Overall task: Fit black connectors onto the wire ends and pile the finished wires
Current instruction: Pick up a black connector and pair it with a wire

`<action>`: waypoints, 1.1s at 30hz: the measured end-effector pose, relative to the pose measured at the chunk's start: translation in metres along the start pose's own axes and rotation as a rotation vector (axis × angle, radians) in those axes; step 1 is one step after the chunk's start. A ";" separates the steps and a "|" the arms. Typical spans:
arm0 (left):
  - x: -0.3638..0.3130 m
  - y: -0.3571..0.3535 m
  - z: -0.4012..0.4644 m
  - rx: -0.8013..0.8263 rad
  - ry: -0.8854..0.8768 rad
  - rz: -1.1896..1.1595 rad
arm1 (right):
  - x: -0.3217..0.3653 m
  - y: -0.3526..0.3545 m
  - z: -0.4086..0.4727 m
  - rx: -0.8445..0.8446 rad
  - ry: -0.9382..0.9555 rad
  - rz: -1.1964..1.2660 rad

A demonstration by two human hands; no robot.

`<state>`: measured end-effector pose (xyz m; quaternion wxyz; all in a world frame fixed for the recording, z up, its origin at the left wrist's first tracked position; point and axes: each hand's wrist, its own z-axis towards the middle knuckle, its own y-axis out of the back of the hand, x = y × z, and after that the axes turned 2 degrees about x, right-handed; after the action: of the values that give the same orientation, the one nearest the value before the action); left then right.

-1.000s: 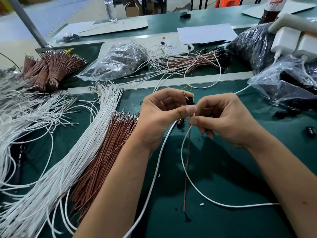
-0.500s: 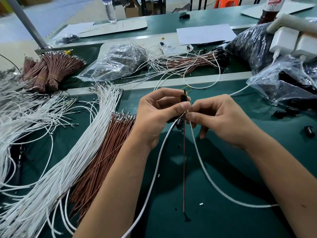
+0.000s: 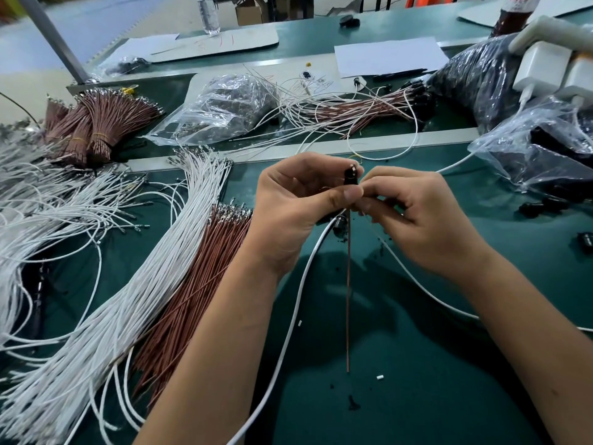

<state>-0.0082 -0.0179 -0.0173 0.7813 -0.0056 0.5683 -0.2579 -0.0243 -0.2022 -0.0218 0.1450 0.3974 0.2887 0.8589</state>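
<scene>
Between the two hands, a black connector (image 3: 349,175) stands upright, pinched by the thumb and fingers of the left hand (image 3: 300,208). Touching it from the other side, the right hand (image 3: 417,216) has its fingers curled, pinching at the connector's lower end, where a thin brown wire (image 3: 348,300) hangs straight down toward the green surface (image 3: 417,380). Below the left hand a white wire (image 3: 288,332) trails away. Left of that hand lie a pile of brown wires (image 3: 192,284) and, beyond it, a sheaf of white wires (image 3: 128,300).
</scene>
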 end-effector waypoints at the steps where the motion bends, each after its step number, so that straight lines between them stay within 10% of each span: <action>1: 0.000 0.000 0.000 0.000 -0.005 0.002 | 0.000 -0.001 0.000 -0.002 0.005 -0.010; 33: 0.003 0.000 0.001 0.051 -0.083 0.127 | 0.002 -0.007 -0.001 -0.238 0.054 -0.126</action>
<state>-0.0068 -0.0194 -0.0196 0.8188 0.0398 0.5280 -0.2218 -0.0257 -0.1960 -0.0258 0.2369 0.3354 0.2130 0.8866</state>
